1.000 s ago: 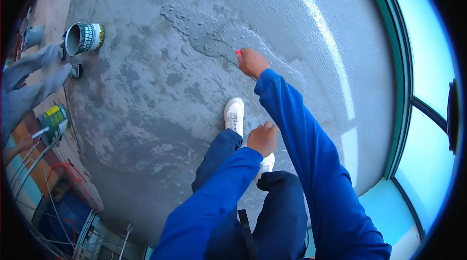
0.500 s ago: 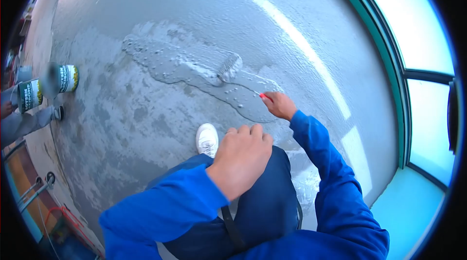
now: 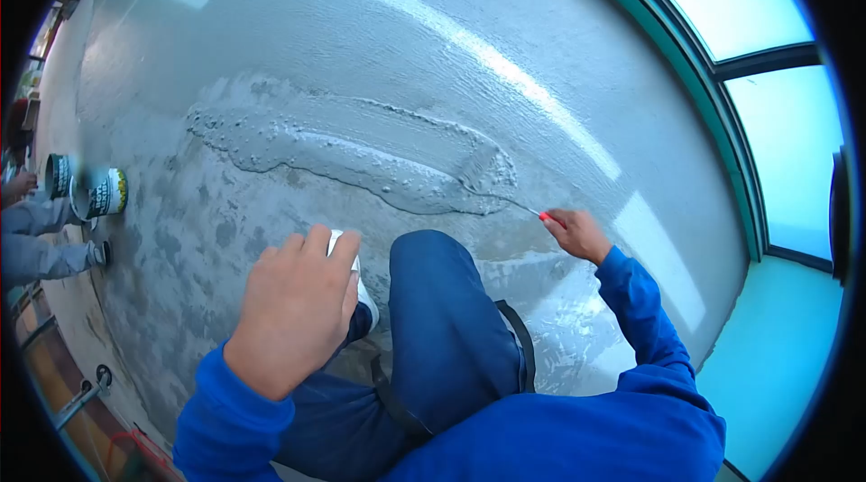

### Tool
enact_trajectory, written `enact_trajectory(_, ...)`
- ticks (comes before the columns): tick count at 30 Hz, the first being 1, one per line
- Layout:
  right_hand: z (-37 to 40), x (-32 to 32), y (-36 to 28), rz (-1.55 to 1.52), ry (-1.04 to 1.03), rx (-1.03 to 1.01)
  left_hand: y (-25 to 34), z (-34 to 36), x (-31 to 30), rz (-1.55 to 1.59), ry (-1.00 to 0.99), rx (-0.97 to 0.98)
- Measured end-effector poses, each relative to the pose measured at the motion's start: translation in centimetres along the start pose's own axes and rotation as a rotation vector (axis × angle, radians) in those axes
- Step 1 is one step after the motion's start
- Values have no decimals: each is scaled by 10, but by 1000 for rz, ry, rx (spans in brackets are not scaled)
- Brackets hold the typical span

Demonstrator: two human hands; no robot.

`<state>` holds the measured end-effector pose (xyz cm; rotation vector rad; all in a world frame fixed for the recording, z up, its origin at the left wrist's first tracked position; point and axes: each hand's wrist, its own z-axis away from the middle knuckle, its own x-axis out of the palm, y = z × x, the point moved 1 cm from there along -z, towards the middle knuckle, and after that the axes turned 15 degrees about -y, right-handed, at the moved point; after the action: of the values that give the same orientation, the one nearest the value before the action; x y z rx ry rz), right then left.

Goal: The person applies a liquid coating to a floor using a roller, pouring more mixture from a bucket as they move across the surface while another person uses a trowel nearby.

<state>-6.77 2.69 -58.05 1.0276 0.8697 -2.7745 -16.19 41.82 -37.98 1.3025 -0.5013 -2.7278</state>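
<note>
My right hand (image 3: 575,234) is closed around the red handle of a paint roller, whose thin metal frame (image 3: 519,204) reaches left. The roller's head (image 3: 492,171) is coated in grey and lies on the floor, at the right end of a thick, bubbly pool of grey coating (image 3: 361,166). My left hand (image 3: 298,306) hangs in the air, back upward, above my white shoe (image 3: 347,252). Its fingers are loosely bent and slightly apart, tips hidden, and nothing shows in it.
Two buckets, a nearer one (image 3: 110,193) and a darker one (image 3: 59,175), stand at the left beside another person's grey-trousered legs (image 3: 54,257). A green-framed window (image 3: 713,76) borders the right. Wet coating (image 3: 361,40) covers the floor beyond the pool; patchy floor (image 3: 198,238) lies nearer.
The roller has moved right and toward me, leaving a smoother stripe through the pool. My left hand has shifted left, away from my knee. The camera view has turned somewhat.
</note>
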Motion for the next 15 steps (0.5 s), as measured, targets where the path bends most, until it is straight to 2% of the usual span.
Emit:
enact_trajectory(2, -34, 1, -27, -8, 46, -72, 3, 7, 6, 8, 2, -23)
enact_trajectory(5, -127, 12, -74, 34, 107, -224, 0, 16, 20, 18, 11, -88)
enact_trajectory(10, -267, 24, -163, 107, 47, -241, -17, 32, 44, 65, -11, -229)
enact_trajectory(12, -288, 23, -164, 110, 34, -234, -15, 34, 46, 80, -17, -247)
enact_trajectory(15, -284, 21, -132, 133, 2, -217, -7, 36, 44, 102, -35, -229)
